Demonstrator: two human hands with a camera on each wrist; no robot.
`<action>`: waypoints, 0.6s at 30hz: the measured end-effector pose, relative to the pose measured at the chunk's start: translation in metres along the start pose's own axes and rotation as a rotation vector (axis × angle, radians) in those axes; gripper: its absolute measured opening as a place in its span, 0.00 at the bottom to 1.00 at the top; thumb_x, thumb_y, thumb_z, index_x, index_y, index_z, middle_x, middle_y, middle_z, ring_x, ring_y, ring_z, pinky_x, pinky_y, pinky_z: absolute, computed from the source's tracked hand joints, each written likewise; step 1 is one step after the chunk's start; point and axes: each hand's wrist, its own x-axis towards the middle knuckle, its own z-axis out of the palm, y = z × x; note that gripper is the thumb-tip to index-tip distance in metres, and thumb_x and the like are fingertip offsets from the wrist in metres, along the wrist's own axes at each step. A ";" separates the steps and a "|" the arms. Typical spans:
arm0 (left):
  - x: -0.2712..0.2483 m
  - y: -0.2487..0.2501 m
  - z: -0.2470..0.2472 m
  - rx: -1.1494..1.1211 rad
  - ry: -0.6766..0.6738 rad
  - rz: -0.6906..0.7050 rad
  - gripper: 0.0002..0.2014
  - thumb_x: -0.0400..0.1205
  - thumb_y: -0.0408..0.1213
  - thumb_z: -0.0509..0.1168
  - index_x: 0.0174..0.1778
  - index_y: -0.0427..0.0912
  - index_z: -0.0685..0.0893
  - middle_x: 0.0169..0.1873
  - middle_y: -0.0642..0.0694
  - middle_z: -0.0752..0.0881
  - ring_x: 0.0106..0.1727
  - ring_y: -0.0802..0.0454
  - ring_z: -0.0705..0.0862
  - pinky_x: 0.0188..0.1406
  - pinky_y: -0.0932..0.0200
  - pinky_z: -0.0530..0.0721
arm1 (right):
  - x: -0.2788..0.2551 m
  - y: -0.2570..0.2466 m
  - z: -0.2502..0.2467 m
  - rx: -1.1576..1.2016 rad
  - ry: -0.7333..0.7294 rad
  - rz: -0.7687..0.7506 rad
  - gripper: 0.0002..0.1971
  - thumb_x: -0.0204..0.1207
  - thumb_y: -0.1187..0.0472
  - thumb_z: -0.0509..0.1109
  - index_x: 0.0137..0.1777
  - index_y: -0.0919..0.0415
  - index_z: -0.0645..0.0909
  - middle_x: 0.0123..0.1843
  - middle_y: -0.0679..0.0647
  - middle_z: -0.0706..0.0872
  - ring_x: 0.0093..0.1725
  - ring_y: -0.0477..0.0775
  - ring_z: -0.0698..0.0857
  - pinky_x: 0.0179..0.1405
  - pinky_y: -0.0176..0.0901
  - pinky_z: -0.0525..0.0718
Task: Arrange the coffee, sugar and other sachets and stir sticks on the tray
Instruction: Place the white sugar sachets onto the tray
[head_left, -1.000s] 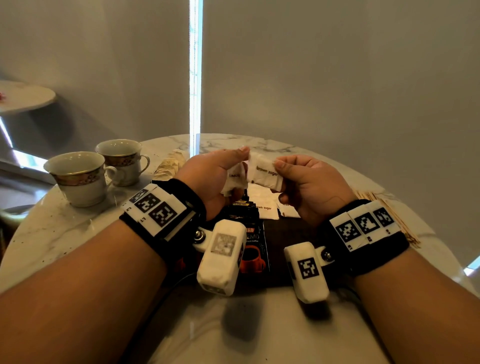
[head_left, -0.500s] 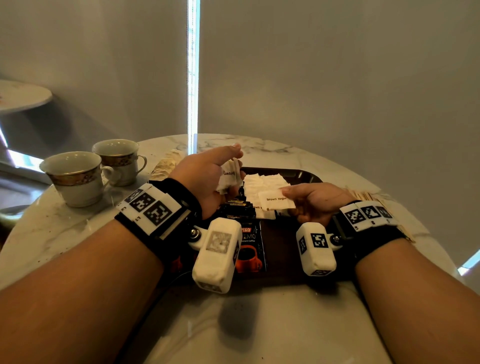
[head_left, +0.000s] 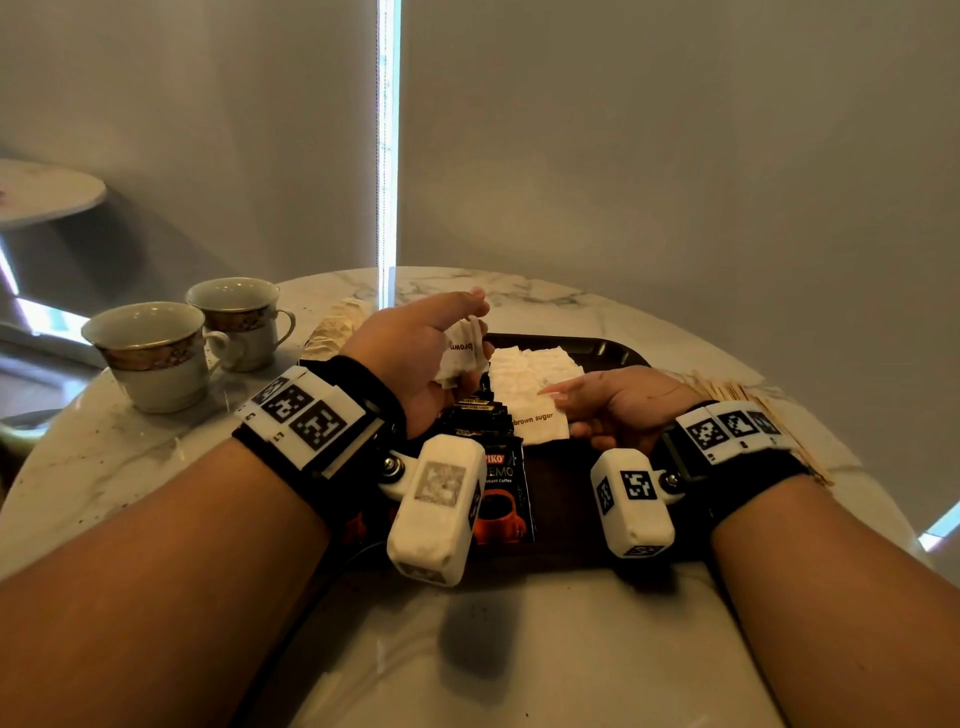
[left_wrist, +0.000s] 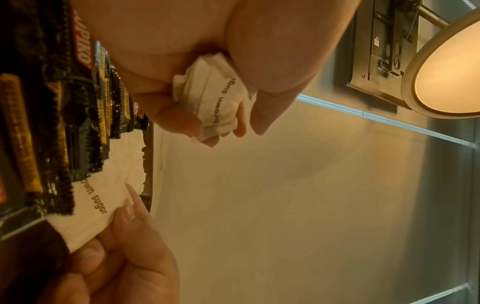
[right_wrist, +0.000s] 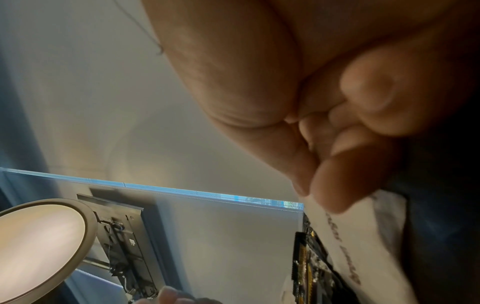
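Right hand (head_left: 618, 402) pinches 1 brown sugar sachet (head_left: 540, 426) flat on the tray (head_left: 618, 353), right of the coffee sachets (head_left: 480, 415). Left hand (head_left: 415, 353) clutches spare sachets (head_left: 460, 353). Light, limp paper; likely best pinched by edges.

On the far left of the marble surface (head_left: 130, 467) in front of me stand two teacups (head_left: 156, 358), close side by side, upright, each with a patterned gold band below the rim and its handle turned to the right. Past them, far left, I see the edge of a second round table (head_left: 47, 192). A bright vertical strip of daylight (head_left: 388, 145) splits the grey blinds (head_left: 675, 156) ahead of me. Up above glows a round ceiling lamp (left_wrist: 446, 67) beside a dark wall-mounted bracket (left_wrist: 381, 51).
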 end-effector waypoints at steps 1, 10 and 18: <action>0.000 0.000 0.000 0.003 0.003 0.000 0.08 0.84 0.42 0.70 0.49 0.41 0.86 0.36 0.46 0.84 0.30 0.52 0.85 0.23 0.61 0.79 | 0.000 0.000 0.002 0.004 -0.012 0.001 0.11 0.83 0.70 0.64 0.60 0.63 0.84 0.46 0.62 0.91 0.27 0.45 0.84 0.18 0.31 0.76; 0.000 0.002 0.001 0.009 0.009 -0.016 0.07 0.84 0.42 0.70 0.48 0.41 0.87 0.37 0.46 0.85 0.32 0.52 0.86 0.23 0.61 0.79 | -0.001 -0.002 0.003 0.006 -0.020 0.012 0.11 0.83 0.71 0.64 0.60 0.62 0.83 0.54 0.65 0.88 0.31 0.48 0.88 0.20 0.33 0.81; -0.002 0.002 0.002 0.007 0.019 -0.044 0.05 0.82 0.37 0.71 0.50 0.40 0.87 0.39 0.43 0.85 0.33 0.49 0.86 0.23 0.60 0.79 | -0.007 -0.004 0.005 0.014 0.014 -0.010 0.10 0.83 0.71 0.65 0.60 0.64 0.84 0.49 0.64 0.89 0.33 0.49 0.89 0.23 0.34 0.83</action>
